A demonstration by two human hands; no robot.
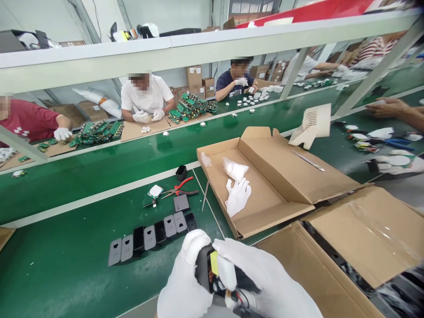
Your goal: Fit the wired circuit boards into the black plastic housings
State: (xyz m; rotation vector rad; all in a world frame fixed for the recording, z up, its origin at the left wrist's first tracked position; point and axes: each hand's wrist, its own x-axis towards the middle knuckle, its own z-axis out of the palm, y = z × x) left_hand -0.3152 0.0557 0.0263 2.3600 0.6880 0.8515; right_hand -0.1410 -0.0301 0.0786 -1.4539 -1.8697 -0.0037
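Observation:
Both of my hands wear white gloves and hold one small black device [212,269] near the bottom middle of the view. It has a yellow patch and red and black wires at its lower end. My left hand [185,282] grips its left side. My right hand [265,282] wraps over its right side, thumb on the yellow patch. Just beyond my hands, a row of several grey and black plastic covers [152,236] lies on the green bench [66,265].
Red-handled pliers [180,189], a small white part [155,191] and a black cup [180,172] lie farther out. An open flat carton [274,176] holds a spare white glove [237,196] and a bag. A larger carton [357,247] sits at right. Several people work across the green belt.

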